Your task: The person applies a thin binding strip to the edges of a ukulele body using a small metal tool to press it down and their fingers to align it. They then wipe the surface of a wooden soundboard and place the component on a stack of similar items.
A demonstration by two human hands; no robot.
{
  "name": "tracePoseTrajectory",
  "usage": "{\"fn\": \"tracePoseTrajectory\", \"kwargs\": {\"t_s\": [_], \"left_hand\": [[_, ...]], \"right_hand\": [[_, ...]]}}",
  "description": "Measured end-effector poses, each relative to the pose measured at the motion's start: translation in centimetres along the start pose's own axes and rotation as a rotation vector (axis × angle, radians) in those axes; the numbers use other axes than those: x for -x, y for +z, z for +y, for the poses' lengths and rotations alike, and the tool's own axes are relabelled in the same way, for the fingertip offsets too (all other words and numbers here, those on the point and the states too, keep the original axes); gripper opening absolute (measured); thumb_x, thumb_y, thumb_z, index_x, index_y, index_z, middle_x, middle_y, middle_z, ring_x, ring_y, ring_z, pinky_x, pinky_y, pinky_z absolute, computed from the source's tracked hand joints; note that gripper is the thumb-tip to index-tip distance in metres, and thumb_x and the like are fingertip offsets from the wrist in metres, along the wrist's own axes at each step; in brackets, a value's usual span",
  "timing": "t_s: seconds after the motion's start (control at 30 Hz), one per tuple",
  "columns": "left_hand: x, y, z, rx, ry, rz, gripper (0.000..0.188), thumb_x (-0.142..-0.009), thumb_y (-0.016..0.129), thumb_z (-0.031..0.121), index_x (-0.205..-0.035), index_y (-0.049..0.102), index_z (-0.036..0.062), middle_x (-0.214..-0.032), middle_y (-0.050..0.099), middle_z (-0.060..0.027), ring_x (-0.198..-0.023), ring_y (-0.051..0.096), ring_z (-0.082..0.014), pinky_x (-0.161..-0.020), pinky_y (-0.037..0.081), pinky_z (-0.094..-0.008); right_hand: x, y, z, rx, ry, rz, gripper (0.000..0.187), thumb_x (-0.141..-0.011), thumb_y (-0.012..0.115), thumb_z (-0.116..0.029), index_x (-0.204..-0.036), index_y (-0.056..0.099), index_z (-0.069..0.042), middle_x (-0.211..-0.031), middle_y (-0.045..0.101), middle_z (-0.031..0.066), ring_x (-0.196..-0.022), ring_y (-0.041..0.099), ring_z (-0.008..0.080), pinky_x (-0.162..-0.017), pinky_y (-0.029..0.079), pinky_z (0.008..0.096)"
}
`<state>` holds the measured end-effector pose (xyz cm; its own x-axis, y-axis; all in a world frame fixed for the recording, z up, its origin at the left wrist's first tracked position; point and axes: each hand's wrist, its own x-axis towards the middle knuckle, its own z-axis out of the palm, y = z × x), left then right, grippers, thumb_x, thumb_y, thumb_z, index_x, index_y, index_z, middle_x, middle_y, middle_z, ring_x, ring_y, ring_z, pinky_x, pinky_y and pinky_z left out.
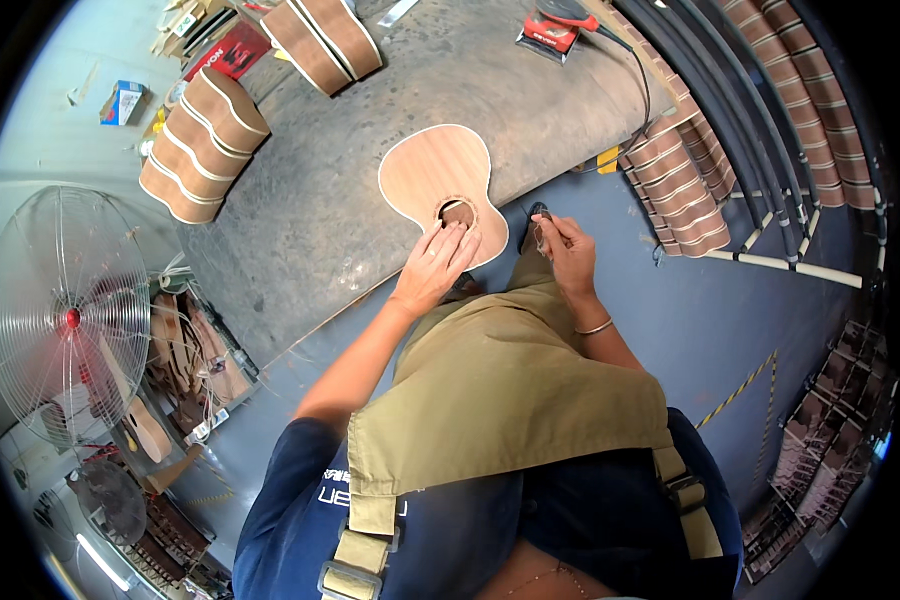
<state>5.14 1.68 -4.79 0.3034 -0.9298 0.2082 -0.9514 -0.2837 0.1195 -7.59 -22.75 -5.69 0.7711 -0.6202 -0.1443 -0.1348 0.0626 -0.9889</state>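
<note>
A small pale-wood guitar body (435, 165) with a round soundhole lies face up on the workbench, its lower end reaching past the near edge. Across the face beside the soundhole, my left hand (436, 265) rests with its fingers stretched out and nothing seen in its grip. To the right of the body, apart from it, my right hand (570, 255) is raised over the floor. Its thumb and fingers are pinched together around something small and thin that I cannot make out.
Stacked brown guitar bodies with light edging (205, 145) stand at the bench's left, another stack (322, 45) at the back. A red sander (550, 38) with a black cord lies far right. The grey bench (310, 210) borders a rack (785, 262) and a fan (70, 315).
</note>
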Motion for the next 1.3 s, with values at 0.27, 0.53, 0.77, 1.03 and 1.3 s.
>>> {"fn": "tracePoseTrajectory", "kwargs": {"t_s": [0.27, 0.53, 0.77, 1.03, 1.3], "left_hand": [[-6.3, -12.6, -4.9, 0.765, -0.549, 0.392, 0.063, -0.085, 0.083, 0.017, -0.143, 0.062, 0.0017, -0.133, 0.072, -0.0154, -0.119, 0.070, -0.0252, -0.108, 0.052, -0.0372], [-7.3, -0.2, -14.8, 1.116, -1.104, 0.435, 0.065, -0.095, 0.083, 0.031, -0.141, 0.061, -0.0080, -0.136, 0.068, -0.0192, -0.120, 0.067, -0.0241, -0.105, 0.053, -0.0360], [-11.0, 1.3, -12.8, 0.199, -0.446, 0.051, 0.056, -0.099, 0.071, 0.028, -0.150, 0.059, 0.0082, -0.163, 0.046, -0.0185, -0.148, 0.045, -0.0411, -0.123, 0.033, -0.0550], [-12.7, 1.7, -11.4, 0.047, -0.942, 0.221, 0.049, -0.108, 0.055, 0.027, -0.152, 0.056, 0.0061, -0.155, 0.055, -0.0171, -0.147, 0.048, -0.0378, -0.124, 0.033, -0.0526], [-13.1, 1.9, -11.5, 0.072, -1.020, 0.225, 0.043, -0.107, 0.053, 0.018, -0.147, 0.059, 0.0049, -0.134, 0.064, -0.0168, -0.129, 0.058, -0.0367, -0.111, 0.041, -0.0496]], "right_hand": [[-4.3, -3.1, -0.3, 0.140, 0.013, 0.022, 0.016, -0.098, 0.079, -0.010, -0.111, 0.084, -0.002, -0.085, 0.059, 0.0005, -0.067, 0.052, 0.0059, -0.059, 0.042, 0.0235], [-10.0, -6.8, -0.1, 0.752, -0.117, -0.022, 0.024, -0.097, 0.079, -0.019, -0.110, 0.072, 0.000, -0.088, 0.067, 0.0123, -0.078, 0.061, 0.0236, -0.075, 0.052, 0.0374], [-18.5, -2.3, -2.0, 0.442, -0.004, -0.274, 0.015, -0.107, 0.061, -0.013, -0.111, 0.068, 0.000, -0.094, 0.074, 0.0105, -0.082, 0.069, 0.0196, -0.079, 0.057, 0.0355], [-27.6, 11.3, -1.7, 0.209, -0.334, -0.708, 0.019, -0.108, 0.062, -0.010, -0.119, 0.071, 0.002, -0.099, 0.074, 0.0088, -0.085, 0.070, 0.0185, -0.080, 0.056, 0.0309], [-31.4, 18.3, -1.6, 0.223, -0.511, -1.199, 0.021, -0.102, 0.067, -0.008, -0.119, 0.078, -0.001, -0.102, 0.071, 0.0113, -0.093, 0.067, 0.0231, -0.086, 0.052, 0.0341]]}}
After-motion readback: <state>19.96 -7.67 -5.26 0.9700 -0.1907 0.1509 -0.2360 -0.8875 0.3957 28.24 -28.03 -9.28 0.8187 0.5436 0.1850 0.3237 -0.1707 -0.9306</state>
